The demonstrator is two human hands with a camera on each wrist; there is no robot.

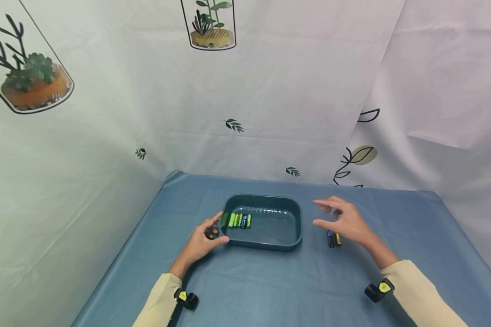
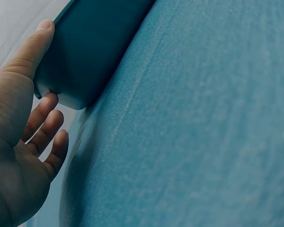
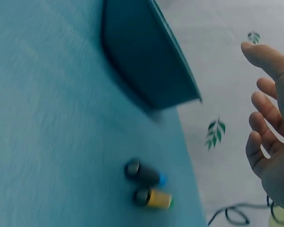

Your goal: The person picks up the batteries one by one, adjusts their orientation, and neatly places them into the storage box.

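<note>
A dark teal tray (image 1: 270, 245) holds several small batteries (image 1: 240, 220) standing in a row at its left end, green, yellow-green and blue. My left hand (image 1: 202, 240) holds the tray's left end, thumb at the near corner and index finger by the far rim. In the left wrist view the thumb lies along the outside of the tray (image 2: 94, 47). To the right of the tray, my right hand (image 1: 343, 222) hovers with fingers apart from the thumb and nothing between them. Below it lie a black-and-blue battery (image 3: 144, 174) and a black-and-gold battery (image 3: 158, 198), side by side.
A blue cloth (image 1: 262, 286) covers the table. Behind and to the left hangs a white curtain (image 1: 270, 91) printed with plants and leaves. Each wrist wears a strapped-on camera (image 1: 376, 292).
</note>
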